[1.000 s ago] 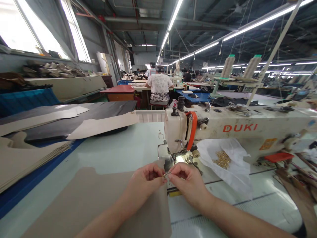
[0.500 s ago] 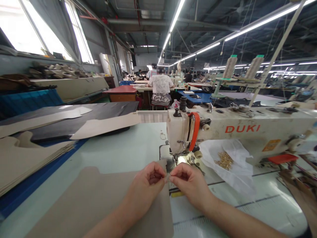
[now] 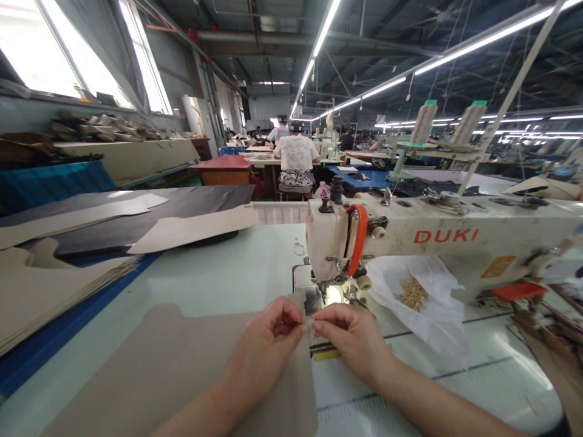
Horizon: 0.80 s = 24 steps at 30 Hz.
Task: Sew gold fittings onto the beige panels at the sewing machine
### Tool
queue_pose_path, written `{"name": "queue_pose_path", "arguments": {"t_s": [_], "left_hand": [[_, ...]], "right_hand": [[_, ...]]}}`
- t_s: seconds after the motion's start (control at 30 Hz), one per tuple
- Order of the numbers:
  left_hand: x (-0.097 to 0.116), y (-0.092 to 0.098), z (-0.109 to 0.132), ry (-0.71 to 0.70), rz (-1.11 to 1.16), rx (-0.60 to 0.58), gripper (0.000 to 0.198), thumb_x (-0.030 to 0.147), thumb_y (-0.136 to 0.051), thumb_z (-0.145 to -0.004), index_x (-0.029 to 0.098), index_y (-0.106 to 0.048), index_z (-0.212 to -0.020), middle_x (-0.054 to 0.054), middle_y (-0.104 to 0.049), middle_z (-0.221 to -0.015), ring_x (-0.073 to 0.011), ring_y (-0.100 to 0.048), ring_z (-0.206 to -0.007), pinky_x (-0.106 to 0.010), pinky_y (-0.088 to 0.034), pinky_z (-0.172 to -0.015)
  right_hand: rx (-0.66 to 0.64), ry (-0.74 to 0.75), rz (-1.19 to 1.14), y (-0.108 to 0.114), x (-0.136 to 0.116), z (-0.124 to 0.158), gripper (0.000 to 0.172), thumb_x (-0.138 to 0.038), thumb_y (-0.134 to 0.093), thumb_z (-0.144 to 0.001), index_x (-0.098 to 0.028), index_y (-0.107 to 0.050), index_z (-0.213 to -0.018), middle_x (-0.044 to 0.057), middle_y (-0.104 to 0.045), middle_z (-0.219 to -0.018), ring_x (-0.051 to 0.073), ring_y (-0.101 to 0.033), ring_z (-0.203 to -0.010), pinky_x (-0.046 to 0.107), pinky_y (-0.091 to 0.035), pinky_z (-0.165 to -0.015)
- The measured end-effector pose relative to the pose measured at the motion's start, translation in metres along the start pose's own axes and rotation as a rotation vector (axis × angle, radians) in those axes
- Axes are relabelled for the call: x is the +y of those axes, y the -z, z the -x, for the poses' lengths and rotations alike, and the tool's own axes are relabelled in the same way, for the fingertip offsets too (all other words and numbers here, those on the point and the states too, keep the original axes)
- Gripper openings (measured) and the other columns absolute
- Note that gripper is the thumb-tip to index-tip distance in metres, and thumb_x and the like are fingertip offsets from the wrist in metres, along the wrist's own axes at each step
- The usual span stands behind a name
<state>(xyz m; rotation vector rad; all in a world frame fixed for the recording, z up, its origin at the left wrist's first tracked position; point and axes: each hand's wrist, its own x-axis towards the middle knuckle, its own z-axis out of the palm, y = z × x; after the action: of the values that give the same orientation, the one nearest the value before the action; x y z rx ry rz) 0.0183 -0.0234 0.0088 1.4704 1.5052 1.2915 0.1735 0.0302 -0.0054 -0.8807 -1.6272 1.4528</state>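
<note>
A large grey-beige panel (image 3: 191,364) lies flat on the pale green table, its right edge below the needle area of the white sewing machine (image 3: 455,227). At that edge, my left hand (image 3: 273,337) is pinched, thumb against fingers, on something small. My right hand (image 3: 348,334) pinches just beside it, the fingertips of both hands nearly touching. What lies between the fingertips is too small to name. To the right, gold-coloured small metal pieces (image 3: 412,294) lie on a white sheet (image 3: 439,325) under the machine arm.
Stacked beige panels (image 3: 68,285) and a black sheet (image 3: 200,200) lie at the left. Two thread cones (image 3: 424,123) stand behind the machine. Further back, a person in a white patterned top (image 3: 296,153) sits facing away. A red piece (image 3: 519,292) is at the right.
Both hands stay at the panel's edge, with only slight finger movement. The panel and machine look almost unchanged.
</note>
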Motion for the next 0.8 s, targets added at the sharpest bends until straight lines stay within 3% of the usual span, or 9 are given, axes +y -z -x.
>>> {"name": "queue_pose_path", "arguments": {"t_s": [0.13,0.4,0.53,0.67,0.8], "left_hand": [[-0.001,0.0,0.0,-0.013,-0.023,0.016,0.01,0.023,-0.06,-0.072,0.019,-0.051,-0.07,0.003,-0.059,-0.07,-0.0121,-0.058,-0.064,-0.022,-0.048,-0.062],[-0.001,-0.002,0.002,-0.02,-0.082,0.047,0.007,0.023,-0.058,-0.072,0.02,-0.052,-0.069,0.003,-0.059,-0.069,-0.0127,-0.06,-0.064,-0.022,-0.049,-0.062],[0.002,0.001,-0.002,-0.003,-0.151,-0.033,0.002,0.019,-0.053,-0.072,0.02,-0.052,-0.073,0.002,-0.061,-0.069,-0.0143,-0.061,-0.065,-0.024,-0.05,-0.064],[0.008,0.015,-0.01,-0.003,-0.377,-0.095,0.032,0.011,-0.051,-0.065,0.02,-0.057,-0.096,-0.004,-0.068,-0.091,-0.0203,-0.066,-0.085,-0.031,-0.052,-0.076],[0.002,0.026,-0.009,-0.206,-0.72,-0.09,0.042,0.021,-0.049,-0.077,0.019,-0.052,-0.119,-0.011,-0.06,-0.123,-0.0276,-0.052,-0.118,-0.043,-0.041,-0.1]], "right_hand": [[-0.013,0.016,0.033,0.001,0.0,0.0,0.013,-0.027,-0.062,-0.072,-0.016,-0.07,-0.073,0.001,-0.065,-0.063,0.013,-0.056,-0.059,0.022,-0.043,-0.058],[0.002,0.264,0.47,0.003,-0.008,0.003,0.015,-0.016,-0.054,-0.08,-0.018,-0.068,-0.076,-0.001,-0.065,-0.069,0.011,-0.056,-0.064,0.019,-0.038,-0.06],[-0.012,0.251,0.52,0.003,-0.009,0.002,0.014,-0.012,-0.053,-0.078,-0.017,-0.064,-0.072,-0.002,-0.062,-0.067,0.011,-0.053,-0.062,0.019,-0.036,-0.058],[-0.007,0.162,0.487,0.005,-0.009,0.003,0.014,-0.012,-0.052,-0.076,-0.017,-0.063,-0.069,-0.003,-0.059,-0.06,0.01,-0.05,-0.057,0.02,-0.035,-0.055],[-0.01,0.049,0.418,0.007,-0.009,0.001,0.011,-0.014,-0.055,-0.074,-0.018,-0.062,-0.067,-0.004,-0.057,-0.057,0.01,-0.05,-0.055,0.019,-0.035,-0.053]]}}
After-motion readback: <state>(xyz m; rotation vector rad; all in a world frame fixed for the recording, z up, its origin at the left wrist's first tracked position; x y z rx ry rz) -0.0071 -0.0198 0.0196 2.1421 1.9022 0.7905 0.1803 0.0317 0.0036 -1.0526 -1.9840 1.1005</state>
